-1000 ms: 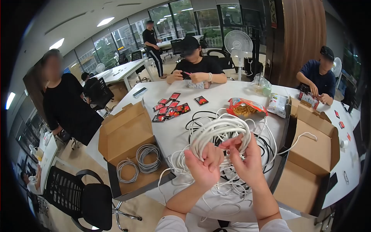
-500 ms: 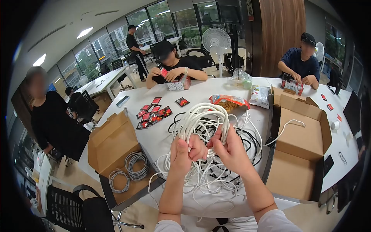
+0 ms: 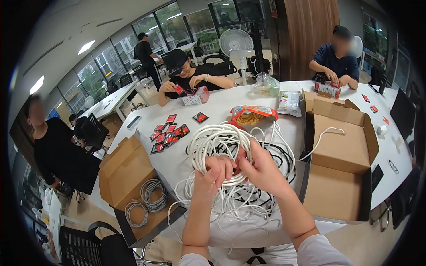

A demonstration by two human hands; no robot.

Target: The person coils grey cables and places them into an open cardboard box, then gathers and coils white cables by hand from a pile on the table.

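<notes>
A coil of white cable is held up over the table between both my hands. My left hand is closed around the coil's lower left side, fingers wrapped over the strands. On the right side, my right hand grips the same coil, thumb bent inward across it. Beneath and behind lies a tangled heap of white cables, with black cables mixed in. Some strands run from the heap toward the table's front edge. My palms and the inner fingertips are partly hidden.
An open cardboard box at left holds coiled grey cables. Another open box stands at right, a white cable end over it. Red packets, a snack bag and a silvery bag lie beyond. Several people are around.
The coil has turned and now shows a fuller ring, with my left fingers wrapped over its lower strands. My view has shifted slightly. The seated person across has lowered a red packet toward a box.
</notes>
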